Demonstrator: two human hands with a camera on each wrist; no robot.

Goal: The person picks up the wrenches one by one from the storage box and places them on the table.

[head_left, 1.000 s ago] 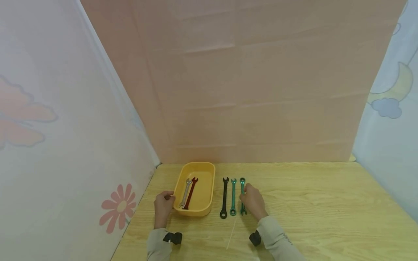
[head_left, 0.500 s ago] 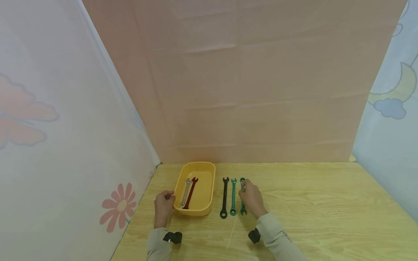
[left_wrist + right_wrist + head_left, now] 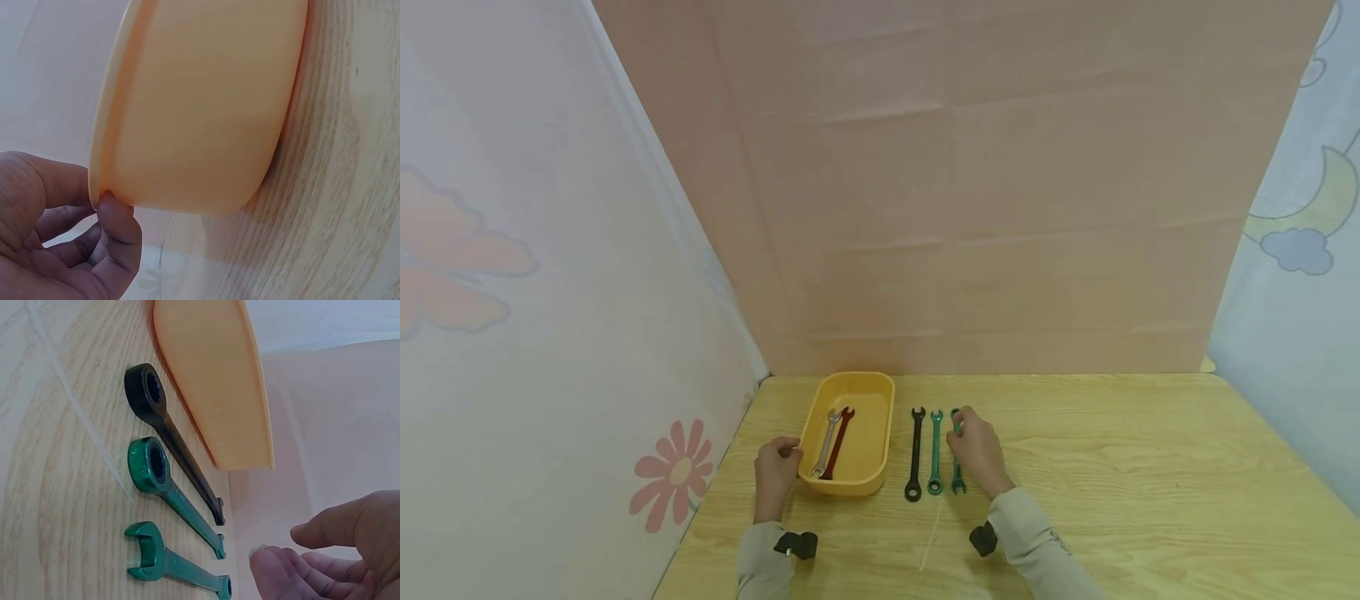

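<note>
My left hand point(image 3: 775, 477) pinches the near-left rim of a yellow plastic tray point(image 3: 871, 437) between thumb and fingers; the left wrist view shows this grip closely. Inside the tray lie a silver wrench point(image 3: 826, 446) and a dark red wrench point(image 3: 838, 442). To its right, a black wrench point(image 3: 916, 457), a green wrench point(image 3: 936, 454) and a second green wrench point(image 3: 958, 479) lie side by side. My right hand point(image 3: 981, 450) hovers over the rightmost green wrench, hiding part of it in the head view. In the right wrist view its thumb and fingertips are apart, with nothing between them.
A thin pale strip point(image 3: 931, 537) lies on the wooden table point(image 3: 1112, 475) nearer the body. Behind the table hangs a plain pinkish-brown sheet point(image 3: 1000, 208). A pale patterned sheet point(image 3: 587, 333) borders the left side, close to the left hand.
My right hand has shifted slightly away from the body, over the far end of the rightmost green wrench. The left hand, tray and wrenches stay in place.
</note>
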